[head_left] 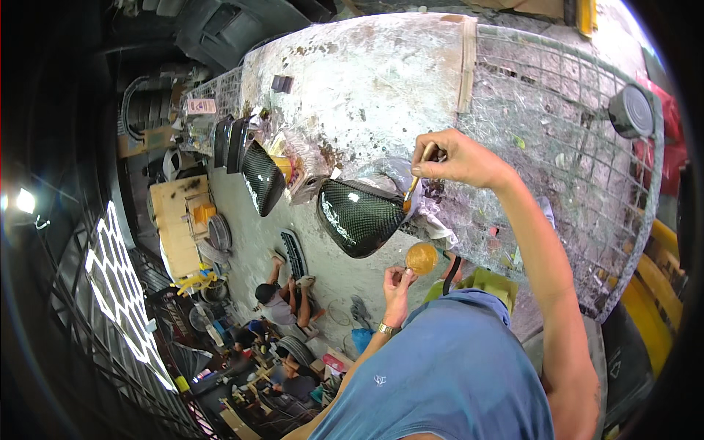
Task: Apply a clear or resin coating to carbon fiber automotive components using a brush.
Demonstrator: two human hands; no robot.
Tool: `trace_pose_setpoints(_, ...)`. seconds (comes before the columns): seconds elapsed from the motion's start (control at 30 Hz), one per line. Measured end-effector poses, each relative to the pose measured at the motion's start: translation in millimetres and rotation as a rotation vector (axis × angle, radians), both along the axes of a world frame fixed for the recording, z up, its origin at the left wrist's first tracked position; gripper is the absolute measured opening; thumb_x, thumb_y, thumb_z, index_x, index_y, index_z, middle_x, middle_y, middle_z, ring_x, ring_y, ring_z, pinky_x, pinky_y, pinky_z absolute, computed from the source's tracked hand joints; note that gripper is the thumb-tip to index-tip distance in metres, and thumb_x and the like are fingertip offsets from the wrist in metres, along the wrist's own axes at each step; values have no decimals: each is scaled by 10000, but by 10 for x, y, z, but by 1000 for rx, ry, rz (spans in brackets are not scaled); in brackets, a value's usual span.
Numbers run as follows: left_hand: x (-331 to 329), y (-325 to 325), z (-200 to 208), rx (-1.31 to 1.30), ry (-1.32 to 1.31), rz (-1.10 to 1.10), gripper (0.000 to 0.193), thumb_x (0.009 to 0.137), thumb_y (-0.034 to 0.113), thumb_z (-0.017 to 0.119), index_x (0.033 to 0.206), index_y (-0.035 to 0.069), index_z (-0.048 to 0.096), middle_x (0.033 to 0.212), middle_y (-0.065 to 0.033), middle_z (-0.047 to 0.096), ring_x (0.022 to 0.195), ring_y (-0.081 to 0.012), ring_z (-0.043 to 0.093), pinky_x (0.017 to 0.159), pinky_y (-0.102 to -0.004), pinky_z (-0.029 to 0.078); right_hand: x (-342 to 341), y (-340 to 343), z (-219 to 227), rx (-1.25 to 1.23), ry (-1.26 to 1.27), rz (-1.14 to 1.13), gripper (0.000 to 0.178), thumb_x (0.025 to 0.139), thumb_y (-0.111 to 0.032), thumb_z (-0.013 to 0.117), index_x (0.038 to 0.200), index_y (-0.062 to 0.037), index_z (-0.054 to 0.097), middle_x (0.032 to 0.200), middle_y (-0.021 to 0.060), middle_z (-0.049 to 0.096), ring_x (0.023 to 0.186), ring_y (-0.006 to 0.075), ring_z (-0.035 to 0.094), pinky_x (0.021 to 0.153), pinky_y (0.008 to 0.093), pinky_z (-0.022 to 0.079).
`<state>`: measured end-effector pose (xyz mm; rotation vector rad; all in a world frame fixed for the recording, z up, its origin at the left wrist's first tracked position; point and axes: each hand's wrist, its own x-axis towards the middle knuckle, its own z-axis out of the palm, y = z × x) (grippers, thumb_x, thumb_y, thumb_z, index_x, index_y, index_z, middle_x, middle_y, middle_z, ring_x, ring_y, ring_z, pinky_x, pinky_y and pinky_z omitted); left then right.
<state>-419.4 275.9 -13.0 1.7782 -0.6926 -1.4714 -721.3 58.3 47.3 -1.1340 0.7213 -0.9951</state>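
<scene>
My right hand (462, 158) pinches the handle of a small paintbrush (415, 178), its tip against the right edge of a glossy black carbon-weave shell (359, 216). That shell is rounded and sits at the table's edge, with crumpled clear plastic beside it. Lower down, my left hand (398, 290) grips a small round cup (422, 258) of amber colour by its rim. A second carbon-weave shell (262, 178) stands farther left, next to a yellow container (283, 169).
The whitish, stained table (352, 73) joins a wire-mesh top (543, 110), where a metal can (631, 111) lies at the right. Several dark parts (235, 143) line the left edge. People (282, 304) sit on the floor beyond, near a dark grille-like part (292, 253).
</scene>
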Motion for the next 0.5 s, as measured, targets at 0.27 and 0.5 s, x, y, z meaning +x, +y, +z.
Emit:
trace_pose_setpoints(0.27, 31, 212, -57, -25, 16, 173, 188, 898, 84, 627, 994, 46, 469, 907, -37, 548, 867, -124, 571, 874, -326, 523, 637, -869, -12, 62, 23, 402, 171, 847, -174, 681, 789, -49, 580, 652, -24, 542, 546, 37, 423, 437, 215, 315)
trace_pose_setpoints(0.5, 103, 452, -67, -45, 28, 307, 184, 895, 80, 630, 993, 45, 477, 911, -49, 558, 854, -124, 568, 845, -341, 544, 1140, -1352, -41, 58, 92, 533, 156, 860, -173, 660, 790, -52, 589, 634, -7, 542, 510, 49, 428, 421, 222, 318)
